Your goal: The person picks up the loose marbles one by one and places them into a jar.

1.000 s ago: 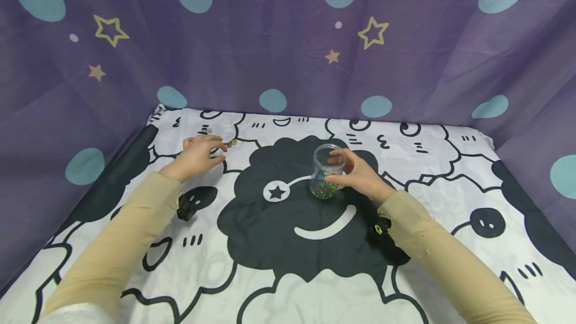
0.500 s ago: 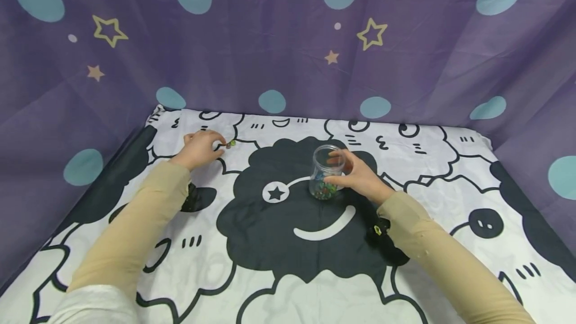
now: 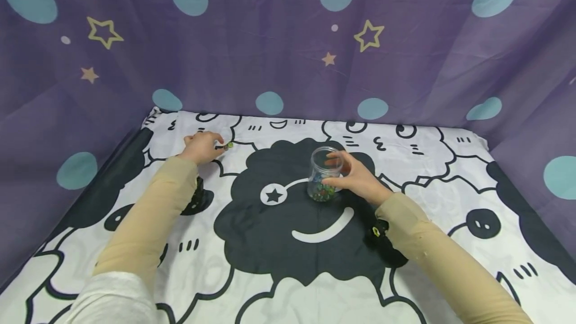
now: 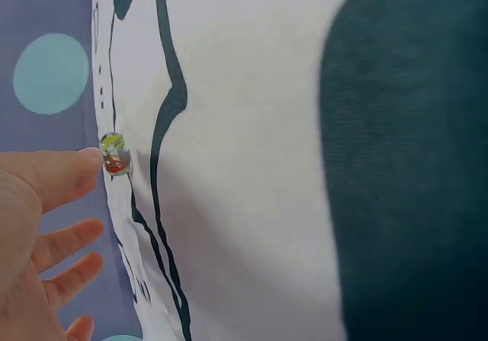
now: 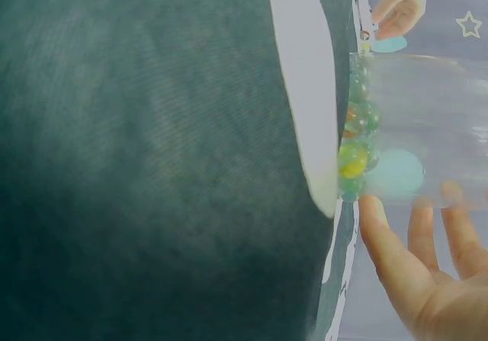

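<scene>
Two glass marbles lie close together on the cloth at the back left. The yellow-green marble [image 3: 231, 145] shows in the head view; beside it, in the left wrist view, is a clear marble [image 4: 117, 162] with red in it. My left hand [image 3: 200, 147] reaches to them, a fingertip right at the red one and the other fingers spread loosely apart. A clear jar [image 3: 317, 176] stands upright near the middle, with several coloured marbles [image 5: 353, 158] in its bottom. My right hand [image 3: 357, 178] holds the jar from its right side, thumb in front and fingers behind.
A white cloth [image 3: 279, 296] printed with black-outlined cartoon faces covers the table. Behind it and at both sides hangs a purple curtain [image 3: 252, 54] with stars and blue dots. Dark wrist devices sit under both sleeves.
My left hand has moved slightly up and right to the marbles, its fingers coming in at them. My right hand and the jar stay in place.
</scene>
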The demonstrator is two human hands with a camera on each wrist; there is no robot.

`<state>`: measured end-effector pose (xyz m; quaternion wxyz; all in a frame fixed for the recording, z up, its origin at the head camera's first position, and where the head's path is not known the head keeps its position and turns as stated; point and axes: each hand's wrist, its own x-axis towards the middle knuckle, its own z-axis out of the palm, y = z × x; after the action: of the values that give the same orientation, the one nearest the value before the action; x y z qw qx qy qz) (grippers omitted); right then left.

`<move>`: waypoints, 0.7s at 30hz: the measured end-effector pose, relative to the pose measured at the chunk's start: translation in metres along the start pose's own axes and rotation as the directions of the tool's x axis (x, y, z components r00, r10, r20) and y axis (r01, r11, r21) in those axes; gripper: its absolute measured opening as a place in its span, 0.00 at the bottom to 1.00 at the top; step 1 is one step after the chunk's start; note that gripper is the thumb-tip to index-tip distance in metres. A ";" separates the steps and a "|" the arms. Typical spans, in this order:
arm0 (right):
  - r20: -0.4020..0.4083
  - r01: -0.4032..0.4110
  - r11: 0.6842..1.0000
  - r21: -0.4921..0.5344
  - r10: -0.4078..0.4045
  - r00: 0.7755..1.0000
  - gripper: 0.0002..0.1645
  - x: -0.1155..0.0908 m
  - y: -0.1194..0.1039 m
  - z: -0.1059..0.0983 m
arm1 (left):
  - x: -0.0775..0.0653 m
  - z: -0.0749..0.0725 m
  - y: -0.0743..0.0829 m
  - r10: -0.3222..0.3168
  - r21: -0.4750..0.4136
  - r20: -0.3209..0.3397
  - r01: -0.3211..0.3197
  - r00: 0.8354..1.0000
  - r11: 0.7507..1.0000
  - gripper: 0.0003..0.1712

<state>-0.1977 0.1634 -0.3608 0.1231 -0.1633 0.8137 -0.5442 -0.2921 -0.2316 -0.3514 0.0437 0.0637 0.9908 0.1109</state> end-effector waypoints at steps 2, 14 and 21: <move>0.000 0.000 1.000 0.001 0.000 1.000 0.41 0.000 0.000 0.000 | 0.001 0.000 0.000 -0.015 0.008 0.009 0.015 1.000 1.000 0.19; 0.001 -0.002 1.000 -0.003 0.002 1.000 0.41 0.002 -0.001 0.000 | 0.008 0.004 0.002 -0.021 0.003 0.021 0.021 1.000 1.000 0.15; -0.003 0.002 1.000 0.003 -0.002 1.000 0.41 0.002 0.000 0.000 | 0.011 0.003 0.001 -0.007 0.011 0.023 0.007 1.000 1.000 0.15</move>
<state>-0.1994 0.1631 -0.3611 0.1214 -0.1630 0.8129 -0.5458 -0.3025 -0.2285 -0.3548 0.0552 0.0617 0.9911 0.1043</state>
